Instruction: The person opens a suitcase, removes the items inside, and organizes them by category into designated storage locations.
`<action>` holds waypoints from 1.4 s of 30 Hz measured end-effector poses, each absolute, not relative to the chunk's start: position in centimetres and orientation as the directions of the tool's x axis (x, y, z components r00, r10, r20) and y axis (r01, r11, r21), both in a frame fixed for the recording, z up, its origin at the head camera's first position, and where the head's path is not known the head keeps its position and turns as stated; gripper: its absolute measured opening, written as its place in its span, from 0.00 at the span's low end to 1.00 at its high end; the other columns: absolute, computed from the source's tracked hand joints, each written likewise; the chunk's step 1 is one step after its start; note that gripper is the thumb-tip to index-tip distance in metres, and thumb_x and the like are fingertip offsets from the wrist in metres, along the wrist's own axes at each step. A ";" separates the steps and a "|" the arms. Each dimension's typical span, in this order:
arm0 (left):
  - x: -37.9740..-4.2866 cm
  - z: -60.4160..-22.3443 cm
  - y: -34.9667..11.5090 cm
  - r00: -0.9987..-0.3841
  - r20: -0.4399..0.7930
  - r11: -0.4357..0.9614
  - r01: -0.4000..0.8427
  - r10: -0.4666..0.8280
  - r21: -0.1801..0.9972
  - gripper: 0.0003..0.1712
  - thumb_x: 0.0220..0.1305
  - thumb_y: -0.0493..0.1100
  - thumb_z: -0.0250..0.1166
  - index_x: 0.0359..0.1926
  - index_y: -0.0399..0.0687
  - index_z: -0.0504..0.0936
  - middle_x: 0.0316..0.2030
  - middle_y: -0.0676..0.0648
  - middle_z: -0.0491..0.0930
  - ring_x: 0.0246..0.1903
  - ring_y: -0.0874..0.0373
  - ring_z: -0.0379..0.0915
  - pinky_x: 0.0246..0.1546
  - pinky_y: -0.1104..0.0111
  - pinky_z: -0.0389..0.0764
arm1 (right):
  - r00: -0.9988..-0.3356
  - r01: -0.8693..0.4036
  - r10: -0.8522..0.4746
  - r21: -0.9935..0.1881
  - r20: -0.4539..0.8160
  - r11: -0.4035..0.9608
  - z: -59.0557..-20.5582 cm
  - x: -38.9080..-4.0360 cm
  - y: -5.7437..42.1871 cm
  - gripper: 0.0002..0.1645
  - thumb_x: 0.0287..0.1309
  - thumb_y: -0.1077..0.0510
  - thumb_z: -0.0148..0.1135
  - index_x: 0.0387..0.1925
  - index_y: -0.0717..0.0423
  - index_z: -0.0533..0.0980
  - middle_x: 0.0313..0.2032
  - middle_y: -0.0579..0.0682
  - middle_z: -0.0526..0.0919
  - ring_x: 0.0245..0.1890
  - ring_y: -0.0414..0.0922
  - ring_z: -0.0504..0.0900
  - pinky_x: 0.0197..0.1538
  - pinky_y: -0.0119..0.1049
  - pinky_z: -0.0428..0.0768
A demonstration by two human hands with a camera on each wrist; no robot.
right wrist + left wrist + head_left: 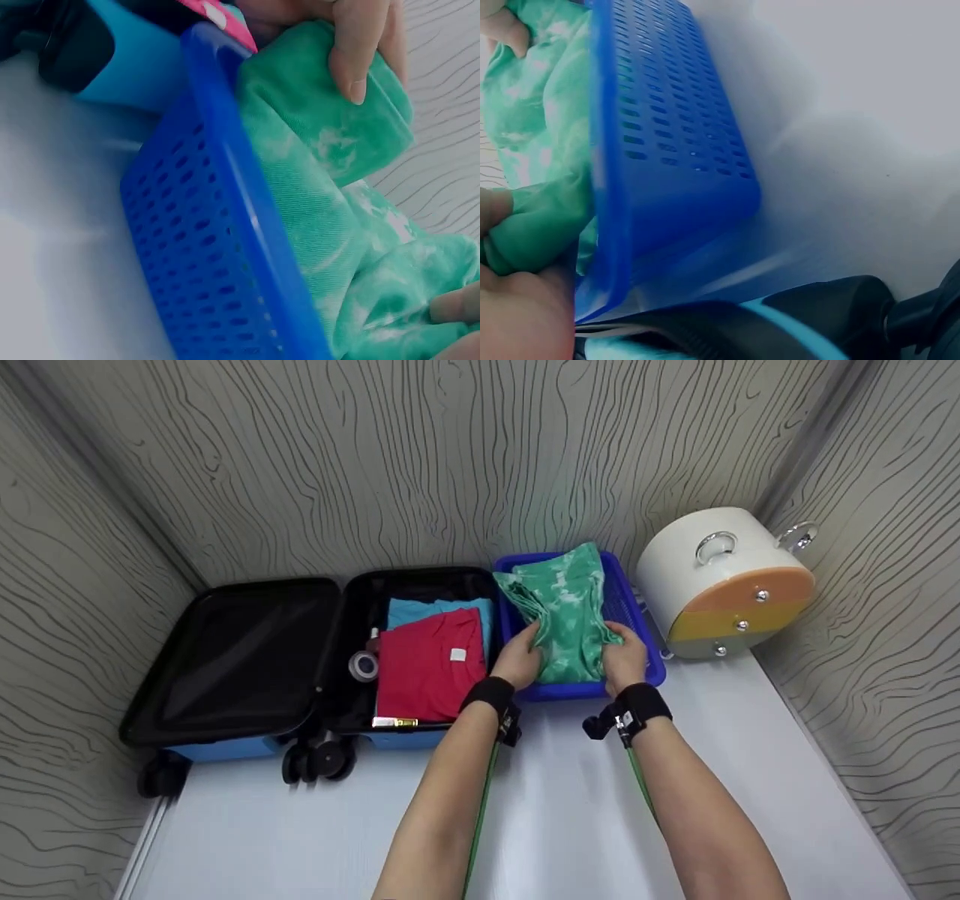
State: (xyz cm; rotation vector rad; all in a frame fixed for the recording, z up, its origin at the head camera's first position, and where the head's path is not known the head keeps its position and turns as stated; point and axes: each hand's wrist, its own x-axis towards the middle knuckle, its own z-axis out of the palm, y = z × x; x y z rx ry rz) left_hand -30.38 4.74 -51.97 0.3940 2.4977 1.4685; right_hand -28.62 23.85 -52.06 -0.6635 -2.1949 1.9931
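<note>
A green and white tie-dyed folded cloth [574,619] is held over the blue plastic basket [562,691], overlapping most of it in the head view. My left hand [519,657] grips the cloth's left side, where its folded layers bunch up beside the thumb. On the opposite side, my right hand [625,660] pinches the cloth's edge near the basket's front right. In the left wrist view the green fabric [544,217] bulges around the left fingers beside the basket rim. The right wrist view shows the left thumb [352,67] pressing on a thick fold.
Left of the basket lies an open suitcase [240,656]. A red shirt [427,671], a light blue garment [405,609], a round jar [364,666] and a gold-and-white tube [395,722] are in its right half. A white cabinet [679,559] with coloured drawers stands at right.
</note>
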 end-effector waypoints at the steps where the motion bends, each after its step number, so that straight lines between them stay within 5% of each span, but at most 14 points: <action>1: -30.4 -52.0 4.8 -0.940 -0.057 0.469 0.114 0.336 0.876 0.32 0.80 0.35 0.46 0.80 0.45 0.55 0.77 0.44 0.58 0.76 0.51 0.53 0.71 0.64 0.62 | -0.897 0.255 0.384 -0.966 -0.217 0.051 -52.2 -28.7 23.9 0.42 0.59 0.78 0.40 0.73 0.54 0.70 0.75 0.55 0.60 0.26 0.37 0.68 0.21 0.25 0.65; 10: -30.8 -52.3 5.1 -0.935 -0.112 0.633 0.137 0.338 0.762 0.32 0.81 0.38 0.49 0.81 0.49 0.54 0.76 0.47 0.60 0.74 0.53 0.56 0.71 0.65 0.62 | -0.885 0.292 0.407 -0.950 -0.224 0.112 -52.9 -29.0 24.0 0.40 0.61 0.78 0.38 0.71 0.54 0.71 0.74 0.56 0.63 0.49 0.46 0.70 0.26 0.25 0.68; 15: -30.7 -52.5 5.7 -0.926 -0.099 0.754 0.231 0.365 0.615 0.34 0.80 0.38 0.51 0.81 0.46 0.53 0.76 0.44 0.60 0.73 0.52 0.60 0.71 0.65 0.63 | -0.928 0.302 0.325 -0.882 -0.184 0.362 -53.0 -29.3 25.0 0.35 0.66 0.74 0.43 0.72 0.53 0.71 0.73 0.57 0.67 0.45 0.50 0.73 0.36 0.32 0.73; 17: -30.7 -52.7 5.8 -0.917 -0.076 0.782 0.287 0.391 0.553 0.33 0.79 0.36 0.52 0.80 0.46 0.56 0.77 0.42 0.57 0.74 0.50 0.58 0.71 0.63 0.64 | -0.952 0.260 0.280 -0.814 -0.126 0.519 -53.3 -29.3 25.7 0.31 0.69 0.70 0.48 0.71 0.56 0.72 0.71 0.61 0.69 0.49 0.57 0.77 0.46 0.41 0.78; 21: -30.7 -53.5 5.7 -0.886 0.048 0.833 0.451 0.461 0.321 0.25 0.75 0.32 0.57 0.69 0.48 0.78 0.74 0.38 0.63 0.71 0.44 0.62 0.68 0.59 0.68 | -0.978 0.134 0.202 -0.582 0.053 0.802 -54.1 -29.0 26.8 0.27 0.69 0.66 0.56 0.69 0.62 0.73 0.64 0.71 0.72 0.65 0.68 0.68 0.64 0.61 0.69; 25: -30.8 -54.0 5.2 -0.808 0.191 0.822 0.570 0.558 0.008 0.12 0.70 0.34 0.63 0.45 0.50 0.92 0.57 0.43 0.77 0.59 0.47 0.71 0.61 0.60 0.74 | -0.955 0.022 0.115 -0.321 0.273 0.947 -55.1 -28.8 27.1 0.22 0.68 0.70 0.57 0.62 0.63 0.78 0.57 0.70 0.74 0.60 0.69 0.68 0.58 0.64 0.69; 28: -30.8 -54.1 4.9 -0.778 0.164 0.795 0.587 0.606 -0.155 0.12 0.72 0.39 0.62 0.38 0.50 0.92 0.47 0.47 0.78 0.49 0.51 0.73 0.58 0.62 0.75 | -0.938 -0.059 0.023 -0.224 0.346 0.973 -55.4 -28.8 27.0 0.15 0.69 0.66 0.58 0.54 0.64 0.81 0.51 0.68 0.77 0.53 0.67 0.72 0.53 0.62 0.71; 31: -30.6 -53.9 5.0 -0.805 0.039 0.794 0.573 0.592 -0.203 0.19 0.78 0.50 0.55 0.41 0.49 0.91 0.48 0.48 0.82 0.52 0.52 0.75 0.66 0.60 0.69 | -0.970 -0.097 -0.041 -0.225 0.241 0.969 -55.4 -28.6 26.8 0.18 0.74 0.55 0.56 0.52 0.65 0.82 0.49 0.67 0.81 0.49 0.68 0.77 0.51 0.63 0.74; 34: -30.3 -54.0 5.5 -0.846 -0.099 0.820 0.533 0.524 -0.208 0.37 0.81 0.65 0.39 0.48 0.52 0.91 0.59 0.49 0.82 0.66 0.52 0.68 0.75 0.54 0.53 | -0.996 -0.094 -0.091 -0.218 0.021 0.971 -55.1 -28.2 26.5 0.32 0.79 0.44 0.43 0.54 0.66 0.82 0.50 0.68 0.83 0.51 0.69 0.79 0.55 0.66 0.74; 38: -30.1 -54.4 6.4 -0.877 -0.193 0.857 0.474 0.440 -0.201 0.53 0.70 0.79 0.23 0.63 0.56 0.84 0.72 0.53 0.69 0.77 0.52 0.50 0.77 0.50 0.41 | -0.971 -0.074 -0.120 -0.217 -0.208 0.973 -54.7 -28.0 26.2 0.43 0.80 0.38 0.28 0.54 0.65 0.82 0.53 0.67 0.83 0.58 0.68 0.77 0.62 0.67 0.69; 42: -29.9 -54.7 6.8 -0.895 -0.233 0.895 0.419 0.380 -0.150 0.59 0.64 0.83 0.21 0.72 0.54 0.73 0.77 0.51 0.60 0.78 0.52 0.47 0.77 0.51 0.40 | -0.948 -0.039 -0.110 -0.233 -0.300 0.972 -54.4 -28.1 25.9 0.49 0.79 0.35 0.23 0.48 0.64 0.85 0.54 0.66 0.83 0.62 0.68 0.74 0.66 0.67 0.64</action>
